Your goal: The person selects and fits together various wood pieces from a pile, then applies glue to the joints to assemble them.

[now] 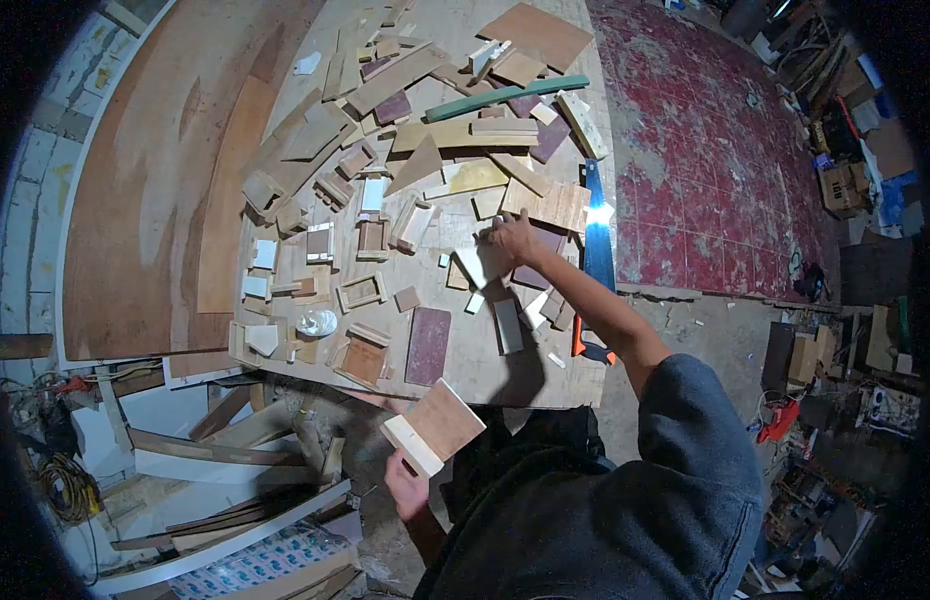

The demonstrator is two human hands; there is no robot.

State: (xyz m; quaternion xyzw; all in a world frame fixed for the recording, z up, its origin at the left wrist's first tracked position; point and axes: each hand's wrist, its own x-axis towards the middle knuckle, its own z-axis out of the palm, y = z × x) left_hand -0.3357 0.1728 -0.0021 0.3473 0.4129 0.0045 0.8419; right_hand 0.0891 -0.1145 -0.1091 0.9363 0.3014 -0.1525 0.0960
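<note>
My left hand [408, 484] grips a small wooden assembly, a reddish-brown plywood panel [441, 417] with a pale wood strip [413, 447] along one edge. It is held in front of the table's near edge. My right hand [515, 241] reaches over the scrap pieces at the table's right side, fingers apart and bent downward. A white-faced offcut [477, 268] lies right at its fingertips, partly covered by the hand. Beyond the fingers is a light plywood piece [550, 203]. A handsaw [598, 240] with an orange and black handle lies to the right of this hand.
Wood offcuts and a long green strip [507, 97] crowd the table's far half. Several small wooden frames [362, 290] stand at the left, near a white plastic bottle [317, 323]. A dark red board [428, 346] lies near the front edge. Boards and cables clutter the floor.
</note>
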